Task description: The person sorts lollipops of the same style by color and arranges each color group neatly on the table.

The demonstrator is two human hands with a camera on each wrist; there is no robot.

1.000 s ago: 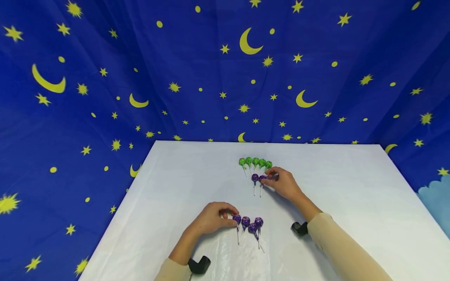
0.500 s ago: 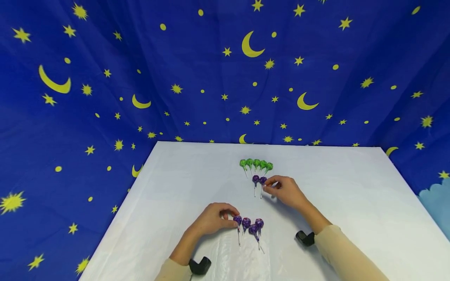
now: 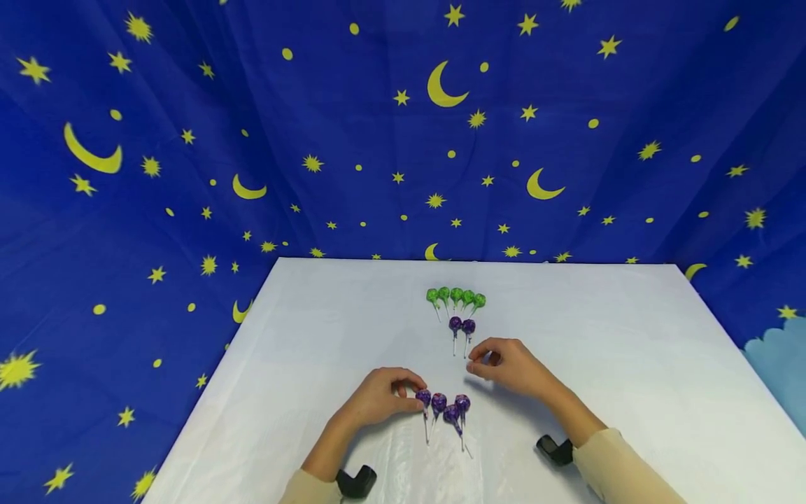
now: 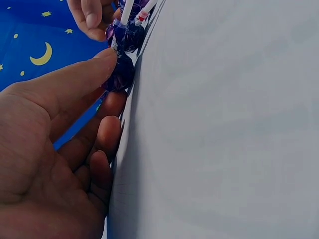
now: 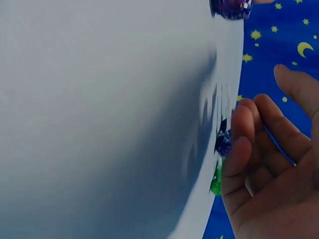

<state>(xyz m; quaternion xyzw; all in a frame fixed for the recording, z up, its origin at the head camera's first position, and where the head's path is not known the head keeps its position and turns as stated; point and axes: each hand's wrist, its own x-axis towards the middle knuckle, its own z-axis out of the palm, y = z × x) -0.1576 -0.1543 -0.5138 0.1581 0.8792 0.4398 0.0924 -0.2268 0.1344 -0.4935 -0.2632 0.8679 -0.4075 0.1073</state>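
My left hand pinches the wrapped head of a purple lollipop, the leftmost of a near group lying on the table. In the left wrist view, thumb and forefinger sit on either side of that purple head. Just right of it lie other purple lollipops, two of them overlapping. Between this group and the far ones, my right hand hovers with nothing in it; its thumb and fingers stand apart in the right wrist view. Two purple lollipops lie beyond its fingertips, side by side, sticks toward me.
Behind the two purple lollipops, several green lollipops form a fanned row. All lie on a white-covered table. A blue curtain with yellow stars and moons hangs behind and at the sides. Black wrist devices sit at both cuffs.
My right hand has let go of the right one of the two far purple lollipops and drawn back toward me. The left hand keeps its place at the near group.
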